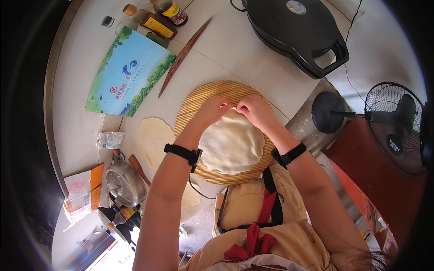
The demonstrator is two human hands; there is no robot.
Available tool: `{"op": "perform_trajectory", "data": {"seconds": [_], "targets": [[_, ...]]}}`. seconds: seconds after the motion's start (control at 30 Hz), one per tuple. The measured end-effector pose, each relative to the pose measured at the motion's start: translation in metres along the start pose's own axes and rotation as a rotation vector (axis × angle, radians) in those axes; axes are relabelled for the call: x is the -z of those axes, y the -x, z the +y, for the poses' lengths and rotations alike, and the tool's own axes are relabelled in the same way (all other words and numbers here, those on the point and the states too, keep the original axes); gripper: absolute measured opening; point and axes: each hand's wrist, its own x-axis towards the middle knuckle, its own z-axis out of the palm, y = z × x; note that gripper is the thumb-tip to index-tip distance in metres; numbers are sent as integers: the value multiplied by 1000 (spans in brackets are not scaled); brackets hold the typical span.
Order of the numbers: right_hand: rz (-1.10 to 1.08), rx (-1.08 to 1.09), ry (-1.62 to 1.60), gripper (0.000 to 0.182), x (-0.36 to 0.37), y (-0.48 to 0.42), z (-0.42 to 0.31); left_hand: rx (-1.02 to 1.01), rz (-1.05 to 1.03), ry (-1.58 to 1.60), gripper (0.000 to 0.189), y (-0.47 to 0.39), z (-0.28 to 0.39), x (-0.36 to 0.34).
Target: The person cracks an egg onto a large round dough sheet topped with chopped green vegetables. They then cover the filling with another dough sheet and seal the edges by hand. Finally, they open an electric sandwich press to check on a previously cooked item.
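Note:
A round sheet of pale dough with a wavy edge lies on a round ribbed mat that looks woven from straw or reed. Close together at its far edge, my left hand and my right hand each pinch the dough between thumb and fingertips. The surface is puffy and slightly wrinkled; whether it is one layer or two I cannot tell. Left of the mat, another flat dough round rests on the tiled counter, and part of a further dough piece shows beside my left forearm.
A tapered wooden rolling pin lies beyond the mat, by a printed blue-green board and several bottles. A black electric griddle stands far right. A lidded steel pot is at left, a fan at right.

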Motion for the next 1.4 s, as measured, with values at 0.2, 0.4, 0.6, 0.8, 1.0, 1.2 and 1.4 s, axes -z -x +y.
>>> {"op": "perform_trajectory", "data": {"seconds": [0.2,0.4,0.6,0.8,1.0,1.2,1.4], "targets": [[-112,-168,-43,13,6,-8,-7,129,-13,-28,20,4,22,8],[-133,-68,-6,14,1,-8,1,70,19,-22,19,5,14,6],[-95,21,72,17,-4,-5,6,34,-12,34,18,6,7,6],[-23,42,197,15,-4,1,-3,-29,-96,14,19,-1,13,3],[55,-171,-176,20,0,16,0,15,-59,30,21,-3,9,-3],[99,-119,-30,15,-1,21,8,-136,129,-119,17,-2,13,-15],[104,-92,57,12,-4,21,8,-180,100,-62,21,-5,18,-16]]}}
